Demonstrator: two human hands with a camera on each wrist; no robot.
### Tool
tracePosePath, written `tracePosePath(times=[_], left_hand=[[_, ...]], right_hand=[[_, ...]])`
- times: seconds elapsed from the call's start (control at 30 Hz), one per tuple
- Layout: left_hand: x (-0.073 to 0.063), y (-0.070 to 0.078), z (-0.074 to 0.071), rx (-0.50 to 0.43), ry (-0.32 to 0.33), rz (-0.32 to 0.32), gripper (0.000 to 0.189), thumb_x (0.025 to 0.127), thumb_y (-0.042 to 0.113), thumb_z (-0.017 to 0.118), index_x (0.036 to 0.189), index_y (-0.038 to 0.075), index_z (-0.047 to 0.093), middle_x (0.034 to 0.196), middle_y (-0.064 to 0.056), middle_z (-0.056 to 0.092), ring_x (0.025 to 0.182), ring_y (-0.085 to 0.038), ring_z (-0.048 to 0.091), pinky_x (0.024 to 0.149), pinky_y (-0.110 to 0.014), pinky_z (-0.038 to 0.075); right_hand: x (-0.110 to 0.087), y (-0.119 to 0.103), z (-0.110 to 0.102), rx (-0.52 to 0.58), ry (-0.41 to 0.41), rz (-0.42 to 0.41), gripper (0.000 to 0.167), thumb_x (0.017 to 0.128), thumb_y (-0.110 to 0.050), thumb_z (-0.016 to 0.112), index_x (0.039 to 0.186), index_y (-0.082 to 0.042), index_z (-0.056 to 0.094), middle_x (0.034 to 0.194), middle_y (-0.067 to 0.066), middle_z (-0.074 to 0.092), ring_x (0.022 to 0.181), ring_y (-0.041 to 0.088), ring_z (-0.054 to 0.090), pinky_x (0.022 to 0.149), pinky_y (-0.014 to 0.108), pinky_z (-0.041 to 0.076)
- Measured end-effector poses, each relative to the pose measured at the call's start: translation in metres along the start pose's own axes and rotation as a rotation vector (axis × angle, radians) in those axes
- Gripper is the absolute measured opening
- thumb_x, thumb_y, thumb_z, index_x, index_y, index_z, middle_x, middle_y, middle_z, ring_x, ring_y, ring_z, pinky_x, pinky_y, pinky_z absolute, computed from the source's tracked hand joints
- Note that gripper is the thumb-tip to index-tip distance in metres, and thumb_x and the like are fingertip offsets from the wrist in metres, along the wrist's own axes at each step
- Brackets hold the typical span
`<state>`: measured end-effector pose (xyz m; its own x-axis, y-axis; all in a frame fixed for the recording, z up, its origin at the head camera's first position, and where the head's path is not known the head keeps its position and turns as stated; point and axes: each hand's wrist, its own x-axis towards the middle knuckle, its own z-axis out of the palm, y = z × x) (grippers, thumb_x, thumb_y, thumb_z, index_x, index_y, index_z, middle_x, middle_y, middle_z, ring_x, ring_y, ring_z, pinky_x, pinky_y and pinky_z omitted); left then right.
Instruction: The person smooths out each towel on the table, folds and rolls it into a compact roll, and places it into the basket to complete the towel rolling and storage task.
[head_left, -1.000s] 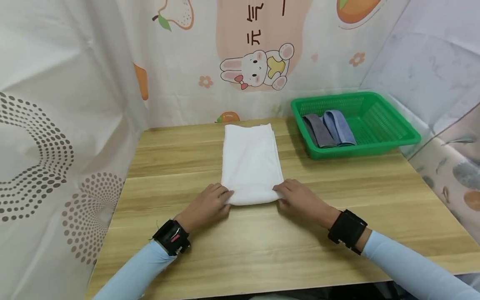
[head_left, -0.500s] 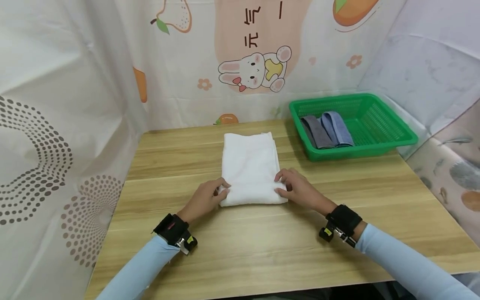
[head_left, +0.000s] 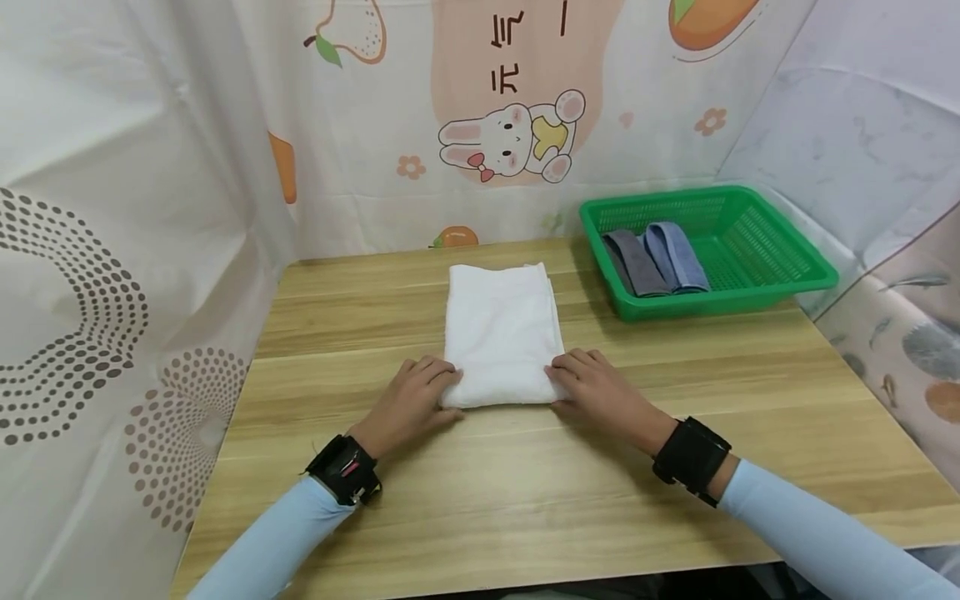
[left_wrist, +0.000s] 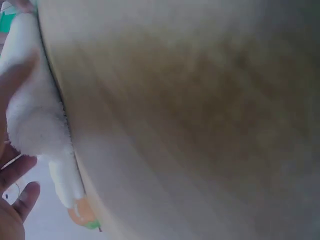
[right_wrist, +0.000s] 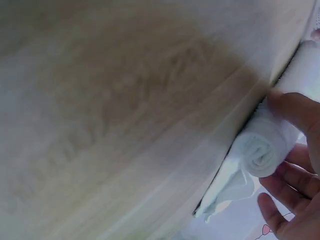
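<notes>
A white towel (head_left: 501, 321) lies on the wooden table, flat at its far part and rolled at the edge nearest me. My left hand (head_left: 411, 402) grips the left end of that roll, thumb on the near side and fingers over the top. At the right end, my right hand (head_left: 603, 396) holds the roll in the same way. The right wrist view shows the spiral end of the rolled towel (right_wrist: 260, 152) between thumb and fingers. In the left wrist view a blurred thumb crosses the rolled towel (left_wrist: 37, 131), with fingers on its far side.
At the back right stands a green basket (head_left: 780, 287) with a grey folded cloth (head_left: 637, 262) and a blue folded cloth (head_left: 677, 257) in its left part. Patterned curtains (head_left: 360, 167) hang behind and beside the wooden table (head_left: 495, 500).
The towel's far edge has come slightly nearer, and its flat part is shorter. Half a second ago my fingers were spread over the roll; now both hands hold its ends lower down.
</notes>
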<state>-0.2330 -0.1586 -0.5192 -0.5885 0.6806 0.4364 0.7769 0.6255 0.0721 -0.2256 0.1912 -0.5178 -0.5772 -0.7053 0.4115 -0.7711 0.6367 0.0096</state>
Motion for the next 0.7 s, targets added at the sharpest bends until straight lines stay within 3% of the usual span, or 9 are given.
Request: tracePosePath(times=[0.1,0.2,0.33,0.5,0.6,0.7], left_hand=[[0.002,-0.001,0.000,-0.018,-0.007,-0.012,0.049,0.087,0.030,0.084,0.124,0.001,0.070,0.119,-0.008,0.069,0.112,-0.024,0.059,0.090,-0.040,0.045],[0.004,-0.001,0.000,-0.089,-0.026,-0.073,0.042,0.091,0.027,0.080,0.123,0.002,0.070,0.114,-0.008,0.070,0.105,-0.023,0.060,0.089,-0.039,0.046],[0.005,-0.002,-0.001,-0.289,-0.081,-0.241,0.034,0.097,0.029,0.074,0.123,0.009,0.064,0.094,-0.001,0.065,0.087,-0.017,0.054,0.077,-0.035,0.045],[0.009,-0.002,-0.003,-0.523,-0.125,-0.403,0.022,0.106,0.032,0.060,0.125,0.022,0.055,0.075,0.003,0.055,0.068,-0.013,0.056,0.063,-0.031,0.048],[0.014,-0.003,-0.002,-0.565,-0.130,-0.455,0.019,0.108,0.032,0.055,0.126,0.025,0.055,0.068,0.002,0.055,0.057,-0.012,0.056,0.056,-0.031,0.048],[0.019,-0.006,-0.001,-0.511,-0.088,-0.477,0.016,0.108,0.030,0.057,0.123,0.024,0.060,0.069,0.001,0.054,0.059,-0.012,0.053,0.057,-0.031,0.045]], right_hand=[[0.002,0.002,0.001,0.005,0.006,0.001,0.046,0.085,-0.020,0.083,0.121,0.004,0.067,0.114,0.014,0.065,0.106,0.032,0.057,0.091,0.047,0.048],[0.006,0.007,0.004,0.092,0.019,0.052,0.040,0.085,-0.016,0.079,0.118,0.005,0.069,0.109,0.014,0.069,0.098,0.030,0.055,0.087,0.044,0.048],[0.009,0.017,0.007,0.368,-0.042,0.241,0.033,0.092,-0.018,0.076,0.119,-0.001,0.071,0.099,0.006,0.069,0.086,0.020,0.050,0.074,0.035,0.046],[0.010,0.029,0.004,0.754,-0.164,0.519,0.030,0.102,-0.025,0.067,0.125,-0.010,0.055,0.078,-0.001,0.054,0.071,0.017,0.049,0.064,0.029,0.042],[0.013,0.032,0.004,0.871,-0.196,0.613,0.030,0.105,-0.028,0.063,0.126,-0.012,0.048,0.072,0.002,0.046,0.067,0.020,0.047,0.062,0.030,0.040],[0.018,0.031,0.006,0.837,-0.165,0.623,0.030,0.104,-0.027,0.064,0.125,-0.012,0.049,0.082,0.004,0.050,0.072,0.021,0.047,0.066,0.032,0.040]])
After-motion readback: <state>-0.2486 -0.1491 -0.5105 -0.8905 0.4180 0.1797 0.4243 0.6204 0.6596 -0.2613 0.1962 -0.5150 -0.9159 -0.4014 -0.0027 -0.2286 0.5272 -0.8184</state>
